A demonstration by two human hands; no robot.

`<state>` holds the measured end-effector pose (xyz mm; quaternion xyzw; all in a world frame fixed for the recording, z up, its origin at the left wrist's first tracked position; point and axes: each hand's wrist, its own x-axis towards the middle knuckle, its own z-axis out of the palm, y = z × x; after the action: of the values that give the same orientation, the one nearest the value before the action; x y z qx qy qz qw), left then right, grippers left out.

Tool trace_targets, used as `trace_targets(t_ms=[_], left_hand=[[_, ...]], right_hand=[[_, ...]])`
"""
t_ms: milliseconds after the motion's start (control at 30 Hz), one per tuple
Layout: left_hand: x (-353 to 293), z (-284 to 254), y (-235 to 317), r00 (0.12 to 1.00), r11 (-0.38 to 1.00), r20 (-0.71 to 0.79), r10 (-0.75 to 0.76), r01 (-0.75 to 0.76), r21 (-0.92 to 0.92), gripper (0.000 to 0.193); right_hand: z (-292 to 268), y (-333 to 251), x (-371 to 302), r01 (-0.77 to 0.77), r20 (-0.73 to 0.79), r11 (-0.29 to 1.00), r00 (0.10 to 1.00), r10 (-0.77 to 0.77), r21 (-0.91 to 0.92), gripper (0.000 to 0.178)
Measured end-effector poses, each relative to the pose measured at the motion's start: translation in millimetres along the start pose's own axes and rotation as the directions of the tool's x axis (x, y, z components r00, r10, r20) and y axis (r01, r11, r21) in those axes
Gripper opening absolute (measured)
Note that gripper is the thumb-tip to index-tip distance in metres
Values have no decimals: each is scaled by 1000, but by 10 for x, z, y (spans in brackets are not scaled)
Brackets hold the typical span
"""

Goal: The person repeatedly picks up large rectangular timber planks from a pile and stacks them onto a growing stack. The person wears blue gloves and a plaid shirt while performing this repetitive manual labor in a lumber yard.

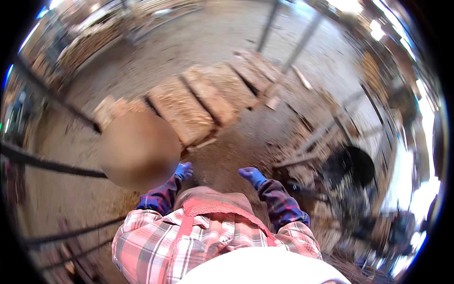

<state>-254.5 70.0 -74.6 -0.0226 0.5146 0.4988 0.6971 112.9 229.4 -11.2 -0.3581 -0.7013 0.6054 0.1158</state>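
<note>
A dark bar (52, 164) spans the left side; dusty floor (130, 68) spreads beyond; right, a black disc (361, 165).

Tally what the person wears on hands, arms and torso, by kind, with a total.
Blue gloves: 2
Dark plaid oversleeves: 2
Red apron: 1
Pink plaid shirt: 1
Total: 6
</note>
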Motion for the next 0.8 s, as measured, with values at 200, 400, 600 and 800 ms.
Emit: trace_targets(t_ms=[200, 400, 600, 800], left_hand=[[947, 1542, -752, 641, 765, 444, -626, 394, 510, 27], [500, 3824, -2695, 828, 499, 222, -515, 79, 863, 20], [351, 5106, -3508, 669, 33, 405, -623, -495, 868, 40], [719, 6617, -3312, 208, 8, 869, -449, -972, 236, 22]], right_hand=[[-544, 1412, -2723, -303, -584, 877, 658, 475, 373, 24], [-213, 2107, -4299, 63, -320, 345, 555, 767, 936, 32], [225, 2282, -5069, 301, -477, 370, 552, 684, 879, 25], [-1479, 1979, -5328, 634, -509, 284, 202, 837, 719, 39]])
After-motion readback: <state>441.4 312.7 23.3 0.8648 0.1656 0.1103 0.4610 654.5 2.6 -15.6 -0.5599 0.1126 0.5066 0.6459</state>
